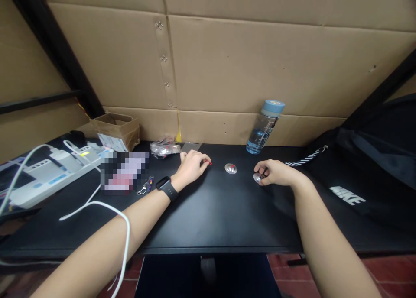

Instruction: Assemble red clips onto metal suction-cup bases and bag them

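My left hand [192, 167], with a dark watch on its wrist, is over the desk, its fingers closed together at a small red piece [209, 162]. Most of that piece is hidden behind the fingers. A clear, round suction-cup-like disc [231, 169] with a red part at its middle lies on the desk between my hands. At the right, my right hand [274, 172] grips a second clear disc [258, 177] by its edge, between thumb and fingers. The fingers partly cover this disc, and no red shows on it.
A water bottle [262, 127] stands behind my right hand. Beyond my left hand lies a crumpled clear bag [165, 147]. Leftward are a cardboard box [118, 129], a keyring [146, 186], a power strip [61, 176] and a white cable [126, 233]. A black bag [373, 172] fills the right side.
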A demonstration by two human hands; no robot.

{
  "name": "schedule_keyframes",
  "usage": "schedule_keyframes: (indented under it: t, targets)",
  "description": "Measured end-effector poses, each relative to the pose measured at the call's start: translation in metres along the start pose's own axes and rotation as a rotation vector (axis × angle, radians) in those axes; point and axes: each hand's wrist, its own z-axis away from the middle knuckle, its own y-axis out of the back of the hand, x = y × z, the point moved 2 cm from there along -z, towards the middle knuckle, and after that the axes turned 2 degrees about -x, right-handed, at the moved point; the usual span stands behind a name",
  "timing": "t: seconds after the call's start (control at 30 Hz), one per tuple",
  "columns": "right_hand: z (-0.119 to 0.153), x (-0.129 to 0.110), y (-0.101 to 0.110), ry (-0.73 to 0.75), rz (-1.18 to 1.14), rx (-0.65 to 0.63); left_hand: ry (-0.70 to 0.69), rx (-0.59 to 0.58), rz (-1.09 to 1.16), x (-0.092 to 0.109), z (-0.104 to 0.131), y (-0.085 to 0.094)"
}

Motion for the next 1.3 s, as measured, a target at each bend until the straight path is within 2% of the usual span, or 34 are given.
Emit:
schedule_keyframes:
  t: [0.33,0.57,0.97,1.1,1.2,1.3]
  targets:
    - [-0.004,-0.011,-0.008,0.013,0.155,0.059,0.011,0.029,0.044,0.004,0.001,0.002]
    - [-0.001,-0.013,-0.006,0.064,0.147,0.102,0.029,0.016,0.053,0.005,0.001,0.002]
    - [0.001,-0.001,-0.004,0.074,0.150,0.109,0.037,0.028,0.096,0.001,-0.001,0.001]
    - [0.004,-0.021,0.002,0.181,0.076,0.237,0.044,0.028,0.127,0.008,0.001,0.006]
    - [0.007,-0.049,0.001,0.356,-0.139,0.337,0.041,0.020,0.240,0.015,0.002,0.009]
    - [0.006,-0.077,-0.011,0.483,-0.348,0.430,0.036,0.004,0.427,0.021,0.002,0.007]
